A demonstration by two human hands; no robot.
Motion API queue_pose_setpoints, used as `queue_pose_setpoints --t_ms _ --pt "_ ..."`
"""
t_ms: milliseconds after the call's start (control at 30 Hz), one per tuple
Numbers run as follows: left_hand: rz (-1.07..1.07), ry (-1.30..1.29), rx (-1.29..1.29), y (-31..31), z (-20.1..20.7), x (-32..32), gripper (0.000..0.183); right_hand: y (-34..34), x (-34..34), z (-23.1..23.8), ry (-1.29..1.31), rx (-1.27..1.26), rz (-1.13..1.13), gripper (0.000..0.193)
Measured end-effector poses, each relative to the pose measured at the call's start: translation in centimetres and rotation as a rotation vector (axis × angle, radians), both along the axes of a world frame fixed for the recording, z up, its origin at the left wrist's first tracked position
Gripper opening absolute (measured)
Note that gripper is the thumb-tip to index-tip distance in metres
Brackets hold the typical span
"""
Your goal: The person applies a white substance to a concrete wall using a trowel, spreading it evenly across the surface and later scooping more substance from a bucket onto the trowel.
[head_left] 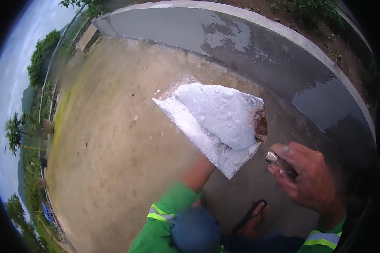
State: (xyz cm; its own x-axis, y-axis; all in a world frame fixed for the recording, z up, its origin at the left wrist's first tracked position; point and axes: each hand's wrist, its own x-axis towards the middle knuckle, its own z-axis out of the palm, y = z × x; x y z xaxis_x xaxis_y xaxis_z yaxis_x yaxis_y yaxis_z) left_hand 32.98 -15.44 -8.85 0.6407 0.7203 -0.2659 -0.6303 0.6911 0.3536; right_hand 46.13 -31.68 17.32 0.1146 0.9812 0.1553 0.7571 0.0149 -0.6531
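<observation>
A plasterer's hawk [185, 119], a flat board, sits in the middle of the view, heaped with wet white plaster [219, 111]. Bare reddish-brown patches show at its right corner. My left forearm in a green sleeve runs up beneath it; my left hand is hidden under the board, which it holds up. Just right of the board, my right hand [306, 173] is closed round a tool handle with a shiny metal ferrule [271, 157]. The ferrule points at the board's right corner. No blade can be made out. White smears mark the right fingers.
A low curved wall [257, 46] with patchy grey render and a pale top edge bends along the far and right sides. Stained concrete floor [101, 126] spreads to the left, toward a railing and trees. My foot in a black flip-flop [253, 217] is below.
</observation>
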Motion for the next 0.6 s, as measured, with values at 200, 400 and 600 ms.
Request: queue_pose_setpoints --t_ms 200,400,600 --pt "0.005 -0.184 -0.091 1.1 -0.6 0.3 0.058 0.1 -3.7 1.4 -0.494 0.1 0.006 0.038" --pt "0.097 0.04 0.013 1.9 4.4 0.9 0.06 0.8 -4.6 1.1 -0.529 0.205 -0.057 0.043" --pt "0.073 0.028 0.026 3.7 2.8 -0.2 0.059 2.0 -4.9 1.1 -0.545 0.228 -0.044 0.045"
